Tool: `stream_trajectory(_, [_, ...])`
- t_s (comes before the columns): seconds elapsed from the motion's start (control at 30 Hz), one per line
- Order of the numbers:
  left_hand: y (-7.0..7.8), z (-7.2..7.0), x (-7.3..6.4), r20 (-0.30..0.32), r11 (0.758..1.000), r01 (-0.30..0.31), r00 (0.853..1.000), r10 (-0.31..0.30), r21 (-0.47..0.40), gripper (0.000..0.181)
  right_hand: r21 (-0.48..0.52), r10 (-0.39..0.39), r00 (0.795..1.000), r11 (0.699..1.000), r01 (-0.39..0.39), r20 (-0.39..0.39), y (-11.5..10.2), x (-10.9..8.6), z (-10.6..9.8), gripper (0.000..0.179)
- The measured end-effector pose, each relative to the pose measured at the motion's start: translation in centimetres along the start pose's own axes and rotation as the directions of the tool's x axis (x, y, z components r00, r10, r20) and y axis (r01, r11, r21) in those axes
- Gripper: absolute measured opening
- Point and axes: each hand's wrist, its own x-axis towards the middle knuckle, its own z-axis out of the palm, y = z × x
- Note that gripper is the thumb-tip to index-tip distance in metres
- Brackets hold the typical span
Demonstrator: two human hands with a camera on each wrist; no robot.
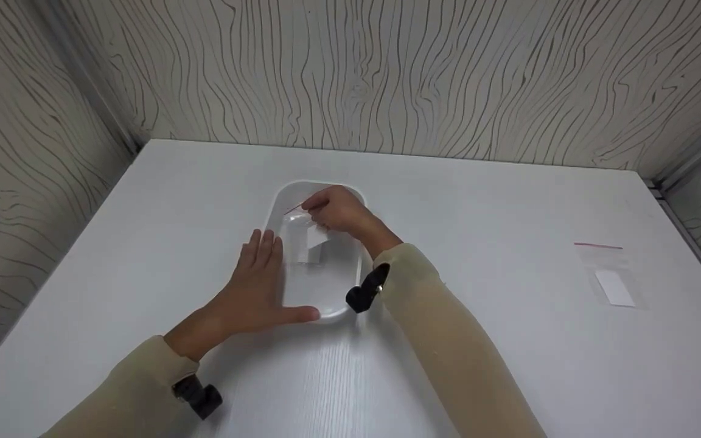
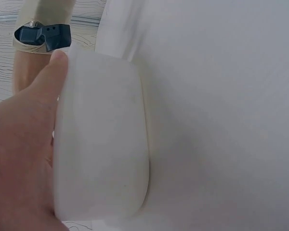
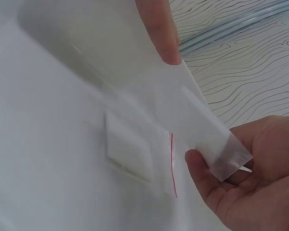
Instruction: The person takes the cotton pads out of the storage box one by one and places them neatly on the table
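Note:
A white rounded-corner plastic container (image 1: 326,298) sits on the table. My left hand (image 1: 253,292) lies along its left side with fingers straight and its thumb on the near rim; in the left wrist view the container's outer wall (image 2: 101,139) fills the middle. My right hand (image 1: 338,210) reaches over the container's far part. In the right wrist view its thumb and fingers pinch a clear plastic bag (image 3: 231,156) with a white slip inside. Behind it, in the container, lies another clear zip bag (image 3: 130,149) with a red seal line and a white piece.
On the white table (image 1: 478,243), far to the right, lies a clear zip bag (image 1: 615,286) with a red seal and a white card. Wood-patterned panels (image 1: 387,73) stand along the back and sides. Small black cameras (image 1: 366,292) sit on both wrists.

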Motion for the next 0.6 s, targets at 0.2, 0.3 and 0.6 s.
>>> stream_trajectory(0.2, [0.01,0.04,0.02,-0.008,1.0,0.005,1.0,-0.005,-0.009,0.138,-0.053,-0.007,0.999,0.999,0.006,-0.031,0.05,0.08,-0.14,0.029])
stream_trajectory(0.3, [-0.02,0.11,0.06,-0.011,1.0,0.007,1.0,-0.007,-0.014,0.138,-0.034,0.013,0.999,0.999,-0.014,-0.032,0.06,0.02,-0.18,0.029])
stream_trajectory(0.6, [-0.04,0.18,0.13,-0.011,1.0,0.024,1.0,-0.024,-0.011,0.138,0.062,0.049,0.998,0.997,-0.047,-0.027,0.06,-0.19,-0.69,0.035])
